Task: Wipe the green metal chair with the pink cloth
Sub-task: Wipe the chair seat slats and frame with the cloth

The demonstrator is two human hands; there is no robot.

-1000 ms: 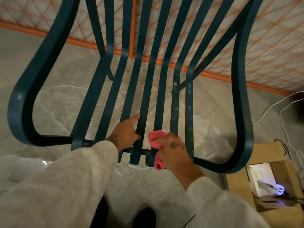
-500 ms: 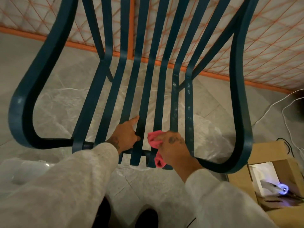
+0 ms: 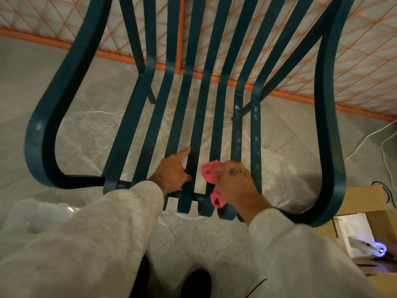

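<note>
Here, low centre, the right hand (image 3: 234,183) clutched the pink cloth (image 3: 209,172) against a slat of the green metal chair (image 3: 328,125) running up-frame; the left hand (image 3: 171,175) gripped the neighbouring slat.

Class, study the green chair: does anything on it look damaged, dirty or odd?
Yes: the two rightmost slats of the green chair carry pale blotches, absent from the other slats. Dirt or chipped paint, I cannot tell.
</note>
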